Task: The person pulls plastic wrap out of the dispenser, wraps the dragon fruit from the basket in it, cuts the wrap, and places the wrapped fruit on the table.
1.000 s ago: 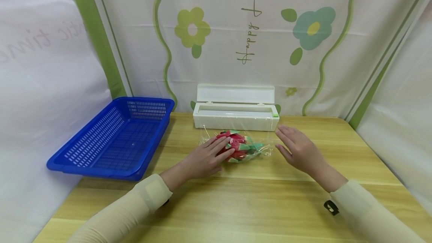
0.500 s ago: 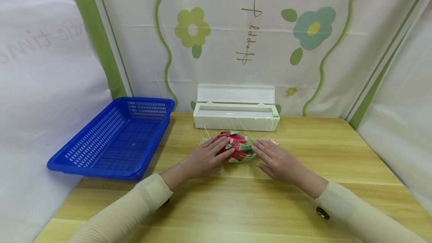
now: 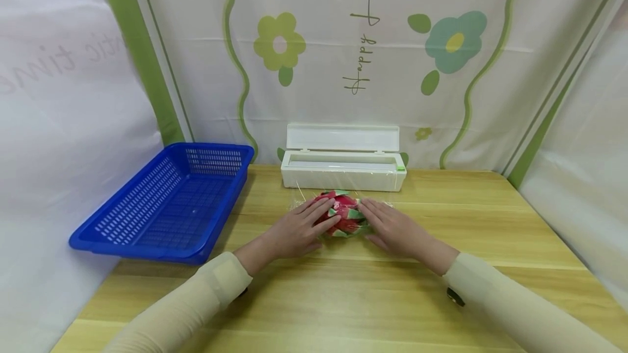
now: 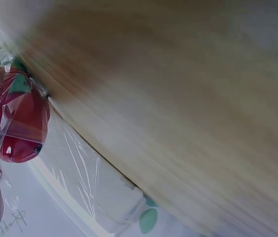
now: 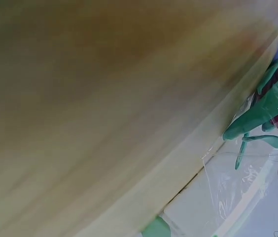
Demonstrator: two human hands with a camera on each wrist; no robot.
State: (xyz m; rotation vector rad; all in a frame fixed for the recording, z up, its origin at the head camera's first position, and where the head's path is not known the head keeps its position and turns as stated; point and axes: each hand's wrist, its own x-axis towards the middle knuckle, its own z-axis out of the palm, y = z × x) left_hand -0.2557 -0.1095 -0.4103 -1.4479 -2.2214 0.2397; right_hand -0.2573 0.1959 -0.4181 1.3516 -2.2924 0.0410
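A red dragon fruit (image 3: 346, 212) with green-tipped scales lies on the table under clear cling film (image 4: 75, 158). My left hand (image 3: 296, 231) rests over its left side with the fingers extended. From the right, my right hand (image 3: 398, 233) lays its fingers on the film at the fruit's other end. The film stretches back to a white cling film dispenser (image 3: 343, 180), whose lid (image 3: 343, 138) stands raised. In the right wrist view, long green scales (image 5: 264, 111) show through the wrap. Both palms face down, so the undersides of the fingers are hidden.
A blue plastic basket (image 3: 214, 226) with slotted sides stands at the left of the wooden table (image 3: 343, 298). Behind the dispenser hangs a white curtain (image 3: 333, 4) printed with flowers, and similar cloth closes off both sides.
My right hand has moved left, from beside the wrapped dragon fruit onto its right end, covering the loose film there. My left hand has stayed in place.
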